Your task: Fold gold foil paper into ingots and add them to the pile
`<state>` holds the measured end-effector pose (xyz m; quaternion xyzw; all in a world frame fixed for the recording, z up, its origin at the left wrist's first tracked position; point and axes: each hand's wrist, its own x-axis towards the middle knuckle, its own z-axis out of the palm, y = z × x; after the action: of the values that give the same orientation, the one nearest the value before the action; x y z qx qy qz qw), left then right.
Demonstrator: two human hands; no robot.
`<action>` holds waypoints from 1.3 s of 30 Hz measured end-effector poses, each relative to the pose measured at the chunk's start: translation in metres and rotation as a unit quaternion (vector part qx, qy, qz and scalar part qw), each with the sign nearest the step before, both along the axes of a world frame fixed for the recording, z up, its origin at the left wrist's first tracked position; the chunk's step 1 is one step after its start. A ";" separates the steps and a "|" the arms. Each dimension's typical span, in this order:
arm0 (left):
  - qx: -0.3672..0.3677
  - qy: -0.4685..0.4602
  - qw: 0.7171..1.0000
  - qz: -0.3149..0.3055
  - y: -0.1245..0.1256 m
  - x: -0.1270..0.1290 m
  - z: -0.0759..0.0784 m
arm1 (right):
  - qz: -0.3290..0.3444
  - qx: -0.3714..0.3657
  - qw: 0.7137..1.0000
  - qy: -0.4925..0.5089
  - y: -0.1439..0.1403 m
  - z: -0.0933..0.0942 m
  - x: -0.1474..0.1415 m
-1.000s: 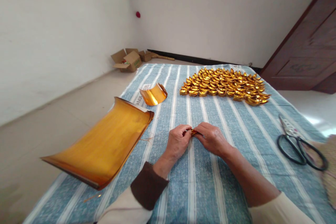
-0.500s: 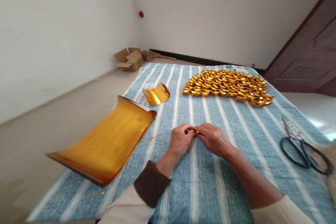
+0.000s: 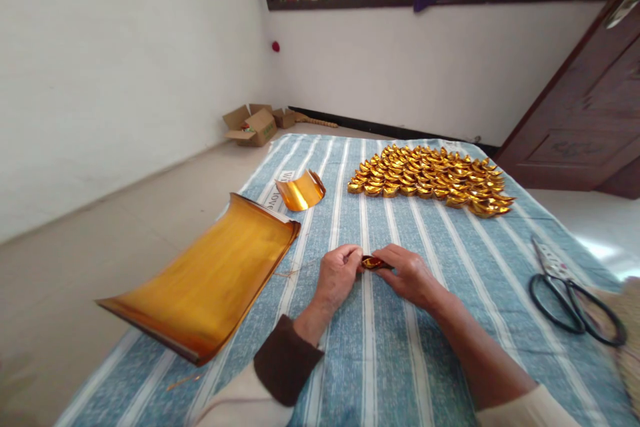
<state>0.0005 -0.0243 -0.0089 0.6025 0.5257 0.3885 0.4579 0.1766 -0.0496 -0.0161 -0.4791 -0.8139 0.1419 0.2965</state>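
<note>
From where I stand, the small folded piece of shiny gold foil paper sits right between the two sets of fingers, its long axis running side to side from one to the other. The left hand pinches its left end between thumb and forefinger; the right hand grips the other end, thumb beneath and fingers above, so neither is nearer. Beyond the right fingers spreads a cluster of boat-shaped gold foil pieces. Ahead and left of the fingers, beside a curved gold foil sheet, dark printed lettering reads "love", with perhaps "Wi" before it. The green print on the open brown cardboard box, farther off that way, is too small to read.
</note>
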 end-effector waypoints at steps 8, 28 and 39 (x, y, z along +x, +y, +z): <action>-0.015 -0.016 1.000 -0.016 0.000 -0.008 -0.002 | -0.011 -0.047 0.998 0.030 0.004 0.003 0.014; 0.079 0.075 0.992 -0.057 0.000 -0.011 -0.003 | -0.011 -0.063 0.995 0.074 0.006 -0.003 0.008; 0.104 0.063 0.990 -0.071 0.000 -0.012 -0.003 | -0.009 -0.068 0.995 0.078 0.005 -0.005 0.007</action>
<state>-0.0114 -0.0238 -0.0118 0.7057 0.4662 0.3695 0.3848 0.1839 -0.0447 -0.0216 -0.4934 -0.7722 0.2310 0.3268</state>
